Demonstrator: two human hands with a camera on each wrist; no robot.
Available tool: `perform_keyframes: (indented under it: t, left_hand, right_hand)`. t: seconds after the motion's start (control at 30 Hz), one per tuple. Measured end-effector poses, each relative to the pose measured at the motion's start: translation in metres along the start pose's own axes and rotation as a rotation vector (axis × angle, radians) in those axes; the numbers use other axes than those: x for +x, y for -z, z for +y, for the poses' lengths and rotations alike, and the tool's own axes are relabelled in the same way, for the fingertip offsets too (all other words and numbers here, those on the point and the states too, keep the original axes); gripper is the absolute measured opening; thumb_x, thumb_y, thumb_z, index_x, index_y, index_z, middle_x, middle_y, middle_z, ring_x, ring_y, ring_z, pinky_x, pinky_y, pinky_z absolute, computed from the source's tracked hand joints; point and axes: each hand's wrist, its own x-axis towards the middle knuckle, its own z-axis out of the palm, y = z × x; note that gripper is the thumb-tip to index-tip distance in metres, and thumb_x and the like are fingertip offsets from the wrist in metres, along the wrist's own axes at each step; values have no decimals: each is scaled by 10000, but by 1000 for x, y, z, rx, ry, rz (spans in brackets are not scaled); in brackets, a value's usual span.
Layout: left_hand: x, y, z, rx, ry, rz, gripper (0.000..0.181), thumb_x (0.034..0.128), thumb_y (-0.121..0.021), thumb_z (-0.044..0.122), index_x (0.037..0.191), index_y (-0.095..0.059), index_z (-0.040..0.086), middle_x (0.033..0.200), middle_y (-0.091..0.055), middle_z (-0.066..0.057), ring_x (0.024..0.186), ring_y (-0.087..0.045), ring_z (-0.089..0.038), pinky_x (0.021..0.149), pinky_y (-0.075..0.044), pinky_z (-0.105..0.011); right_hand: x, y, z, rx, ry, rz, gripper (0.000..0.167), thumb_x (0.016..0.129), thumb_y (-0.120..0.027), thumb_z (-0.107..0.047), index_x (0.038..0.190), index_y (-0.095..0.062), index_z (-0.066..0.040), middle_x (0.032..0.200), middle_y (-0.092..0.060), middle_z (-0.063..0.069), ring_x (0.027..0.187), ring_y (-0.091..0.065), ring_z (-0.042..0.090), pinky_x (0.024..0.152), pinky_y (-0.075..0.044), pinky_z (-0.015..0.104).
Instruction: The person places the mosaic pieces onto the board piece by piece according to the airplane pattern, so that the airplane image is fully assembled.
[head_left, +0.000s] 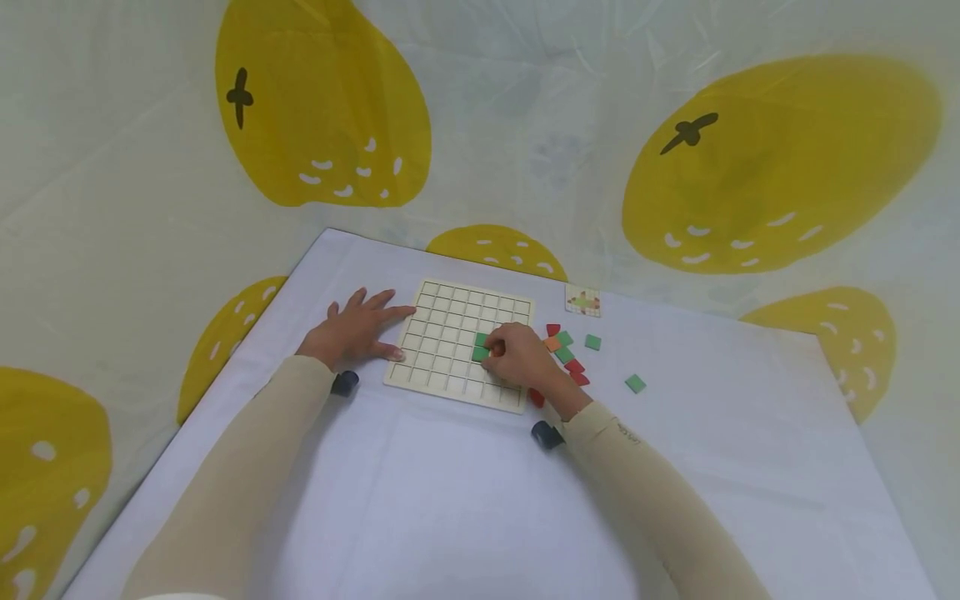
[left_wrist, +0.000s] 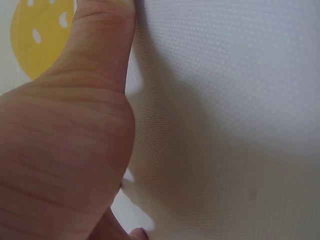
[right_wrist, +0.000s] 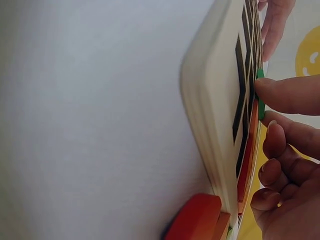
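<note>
A person works with two hands at a white desk (head_left: 420, 492). The square board (head_left: 442, 337) with a printed grid lies flat at the middle of the head frame, slightly turned. The left hand (head_left: 356, 327) is at its left side; the fingers of this grip are spread apart, and the tips of the thumb and of the forefinger touch the border of the board. The right hand (head_left: 521, 354) is above the right part of the board. In the right wrist view, its grip is clamped with thumb and forefinger on a green tile (right_wrist: 261, 107), and the other fingers are curled. In the head view two green squares (head_left: 481, 339) show at these fingertips, one above the other; which one is pinched, I cannot tell.

To the right of the board lie loose green tiles (head_left: 593, 342), an orange tile (head_left: 552, 343) and some red pieces (head_left: 574, 366). One of the red pieces is partly under the right wrist, just beside the board. A small picture card (head_left: 582, 301) lies near the board's upper right corner. Behind the desk, a pale cloth (head_left: 525, 150) with big yellow fruits fills the upper frame.
</note>
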Motion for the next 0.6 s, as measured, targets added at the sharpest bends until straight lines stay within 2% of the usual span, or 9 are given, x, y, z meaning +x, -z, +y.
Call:
perform_keyframes:
  t: [0.3,0.6]
  left_hand:
    - [0,1,1,2,-8,-7,917,859,-691,703,1625,-224,513,1787,-75,-31,1609,-57,-520,1184,-150,-833]
    - [0,2,-1,-5,-21,-3,922,862,-694,694,1631,-225,496,1786,-68,-47,1606,-48,-529,1181,-146,-837]
  right_hand:
    - [-2,1,-3,3,-37,-15,258,885,-816,-252,1098,-772,-113,884,-606,47,878,-569,212,721,-467,299]
    - [-3,4,5,59,-4,11,186,901,-795,-214,1070,-773,-139,941,-639,31,908,-588,212,760,-524,298]
